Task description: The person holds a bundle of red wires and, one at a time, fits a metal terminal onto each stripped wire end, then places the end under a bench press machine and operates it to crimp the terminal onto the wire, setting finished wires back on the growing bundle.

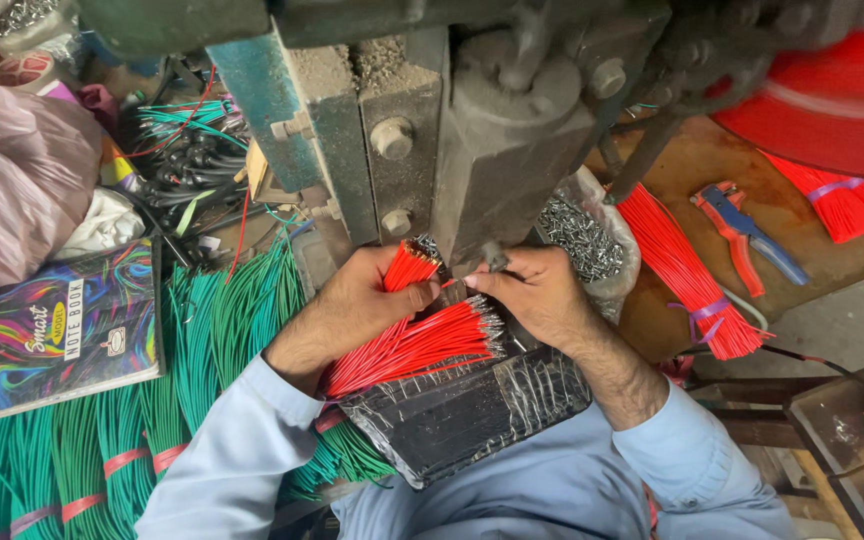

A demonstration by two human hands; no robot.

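left hand grips red wires; right hand pinches one wire at the press. beneath the grip, a crimped pile shows partial progress.

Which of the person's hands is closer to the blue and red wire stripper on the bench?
Right. The right hand lies between the press and the wire stripper; the left hand is farther, holding red wires.

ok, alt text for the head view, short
Seen from above, a person's left hand grips a bundle of red wires while the right hand pinches one wire end under a worn metal press. Green wire bundles and a colourful notebook lie to the left, wire strippers to the right.
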